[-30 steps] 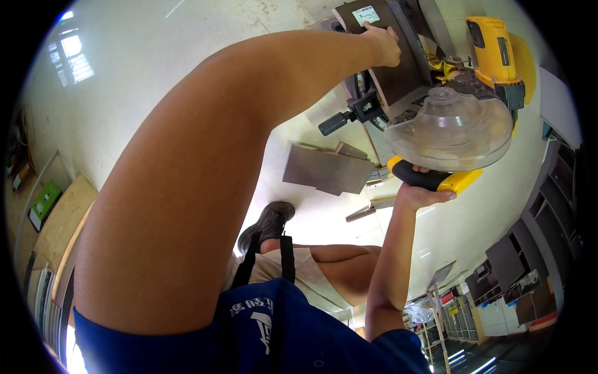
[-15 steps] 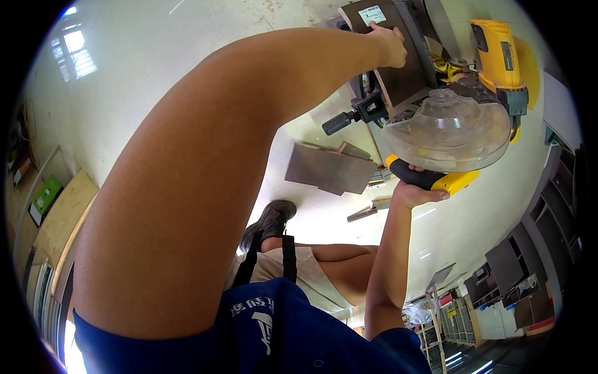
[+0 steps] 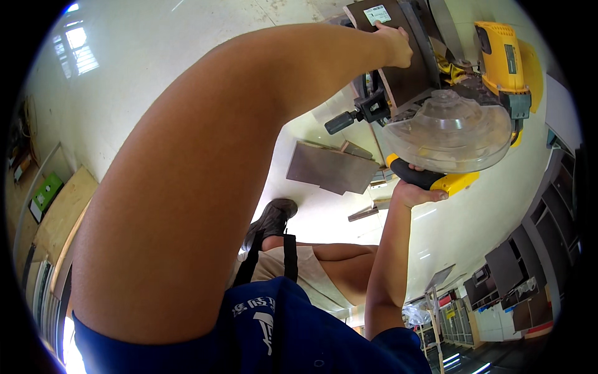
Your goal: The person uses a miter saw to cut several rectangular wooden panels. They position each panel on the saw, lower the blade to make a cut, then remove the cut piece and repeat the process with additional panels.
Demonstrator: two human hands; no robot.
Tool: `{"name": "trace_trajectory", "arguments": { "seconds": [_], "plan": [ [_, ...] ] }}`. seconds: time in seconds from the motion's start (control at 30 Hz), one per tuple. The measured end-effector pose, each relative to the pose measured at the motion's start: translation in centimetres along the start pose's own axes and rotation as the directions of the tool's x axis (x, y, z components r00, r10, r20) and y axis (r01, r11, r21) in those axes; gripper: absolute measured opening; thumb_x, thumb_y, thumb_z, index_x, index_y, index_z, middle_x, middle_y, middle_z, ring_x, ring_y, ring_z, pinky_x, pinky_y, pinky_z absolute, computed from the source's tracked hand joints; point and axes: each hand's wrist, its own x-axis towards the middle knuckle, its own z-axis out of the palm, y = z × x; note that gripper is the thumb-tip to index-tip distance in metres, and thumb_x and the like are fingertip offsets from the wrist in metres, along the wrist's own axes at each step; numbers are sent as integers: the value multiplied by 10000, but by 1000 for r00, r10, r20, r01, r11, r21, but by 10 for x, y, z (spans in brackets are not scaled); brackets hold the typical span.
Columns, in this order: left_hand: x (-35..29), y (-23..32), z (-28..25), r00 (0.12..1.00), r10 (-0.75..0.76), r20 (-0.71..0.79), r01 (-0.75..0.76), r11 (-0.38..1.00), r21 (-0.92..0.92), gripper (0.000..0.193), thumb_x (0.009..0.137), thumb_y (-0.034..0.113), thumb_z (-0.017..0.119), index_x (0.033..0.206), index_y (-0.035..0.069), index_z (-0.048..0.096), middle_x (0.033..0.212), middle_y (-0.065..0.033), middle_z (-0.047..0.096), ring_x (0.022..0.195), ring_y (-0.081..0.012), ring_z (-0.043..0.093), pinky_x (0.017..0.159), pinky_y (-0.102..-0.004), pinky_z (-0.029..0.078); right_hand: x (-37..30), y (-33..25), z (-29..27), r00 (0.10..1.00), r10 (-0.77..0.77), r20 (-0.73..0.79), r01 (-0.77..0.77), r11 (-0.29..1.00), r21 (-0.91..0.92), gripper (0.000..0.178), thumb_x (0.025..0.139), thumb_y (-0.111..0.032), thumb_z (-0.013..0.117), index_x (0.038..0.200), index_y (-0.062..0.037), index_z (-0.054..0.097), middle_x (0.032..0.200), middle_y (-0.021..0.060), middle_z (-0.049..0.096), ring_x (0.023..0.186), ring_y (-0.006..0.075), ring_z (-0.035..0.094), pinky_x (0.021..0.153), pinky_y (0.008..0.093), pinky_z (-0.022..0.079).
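The left hand (image 3: 398, 48) lies on the face of a flat dark-brown board (image 3: 408, 84), its fingers partly stretched and loosely bent, one fingertip just beside a white rectangular paper label (image 3: 377, 15). The right hand (image 3: 418, 194) is wrapped around a yellow-and-black power-saw handle (image 3: 414, 175), palm from below, with the thumb along the yellow part.

Directly above the handle in the view sits a clear domed plastic guard (image 3: 448, 138), and the board's lower end reaches close to it. What lies behind the guard is hard to make out through the plastic. To its upper right stands a yellow motor housing (image 3: 500, 56) with dark trim. On the other side, near the board's lower left corner, is a black clamp with a ribbed grip (image 3: 340, 123).

Farther out, grey-brown board offcuts (image 3: 330, 168) lie on the pale glossy floor (image 3: 143, 81), with narrow strips (image 3: 363, 214) near them. A dark shoe (image 3: 277, 215) rests on the floor to their lower left. At the far left are a light wooden panel (image 3: 62, 215) and a green-and-white box (image 3: 47, 192); dark cabinets (image 3: 504, 265) show at the right.
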Motion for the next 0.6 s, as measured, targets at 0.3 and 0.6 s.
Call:
{"name": "trace_trajectory", "arguments": {
  "seconds": [0.3,0.6],
  "plan": [
    [1,0,2,1000,14,15,-14,999,38,430,889,244,594,1310,322,566,1375,-241,470,1262,-431,468,614,-684,556,1,6,-4,997,4,-75,-4,1000,-6,986,715,-860,509,1363,-130,373,1035,88,555,760,199,542,697,342,508],
    [-6,-2,-6,999,41,4,-41,998,50,463,855,182,632,1305,275,575,1368,-259,468,1247,-448,477,606,-666,568,1,21,-24,996,63,-58,-61,997,40,1034,733,-848,502,1448,-128,300,1338,107,455,1012,244,539,848,394,510]
  ]
}}
